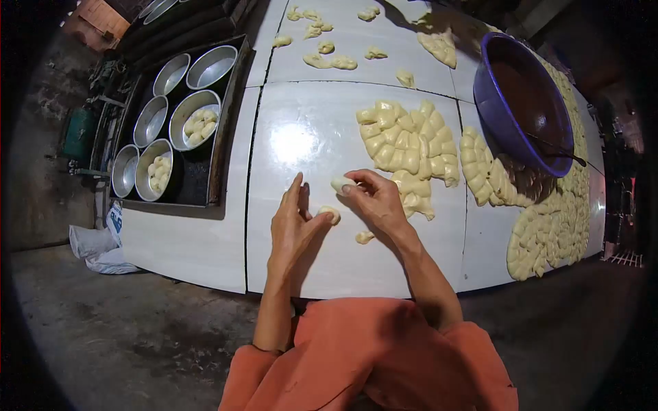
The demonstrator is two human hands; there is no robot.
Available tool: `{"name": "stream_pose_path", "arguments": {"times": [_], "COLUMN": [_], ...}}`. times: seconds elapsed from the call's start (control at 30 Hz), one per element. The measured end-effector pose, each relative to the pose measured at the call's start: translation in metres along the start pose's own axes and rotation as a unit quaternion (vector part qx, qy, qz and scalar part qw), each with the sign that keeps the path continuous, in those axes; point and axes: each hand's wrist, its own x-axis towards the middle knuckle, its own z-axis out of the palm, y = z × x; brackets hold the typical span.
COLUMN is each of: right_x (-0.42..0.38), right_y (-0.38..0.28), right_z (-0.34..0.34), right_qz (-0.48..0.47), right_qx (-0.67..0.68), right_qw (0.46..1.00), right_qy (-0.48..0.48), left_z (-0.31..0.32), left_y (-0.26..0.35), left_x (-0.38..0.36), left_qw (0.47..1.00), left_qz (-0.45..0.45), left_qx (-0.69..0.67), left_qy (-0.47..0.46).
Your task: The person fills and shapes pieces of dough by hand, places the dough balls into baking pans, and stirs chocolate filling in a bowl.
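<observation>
My left hand (293,226) rests on the white table (205,240) with its fingers stretched out, the thumb pressing a small dough piece (332,214). My right hand (375,200) pinches another pale dough piece (340,185) at its fingertips, just above the table. A third small dough piece (364,237) lies beneath my right wrist. Right beside my right hand sits a heap of cut dough pieces (408,144).
A dark tray (223,137) at the left holds several round metal pans (194,120), some with dough inside. A large blue bowl (528,103) stands at the right, amid rows of dough pieces (548,226). Scattered dough bits (329,60) lie at the far edge.
</observation>
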Motion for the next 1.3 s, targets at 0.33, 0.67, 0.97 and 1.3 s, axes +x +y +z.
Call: {"name": "stream_pose_path", "arguments": {"times": [0.33,0.67,0.97,1.3], "right_x": [-0.038,-0.075,-0.042,-0.041], "right_y": [-0.010,0.027,0.040,0.040], "right_z": [-0.027,-0.140,-0.171,-0.185], "right_qz": [-0.125,0.030,-0.056,-0.033], "right_qx": [-0.223,-0.332,-0.339,0.157], "right_qw": [0.963,0.846,0.867,0.912], "right_qy": [0.088,0.417,0.361,0.377], "left_z": [0.013,0.061,0.139,0.203], "left_y": [-0.017,0.064,0.119,0.129], "left_x": [0.012,0.024,0.063,0.099], "left_qw": [0.960,0.987,0.934,0.871], "left_qz": [-0.049,0.141,0.306,0.432], "left_qx": [-0.276,-0.032,0.063,0.125], "left_qy": [0.017,-0.064,-0.175,-0.198]}}
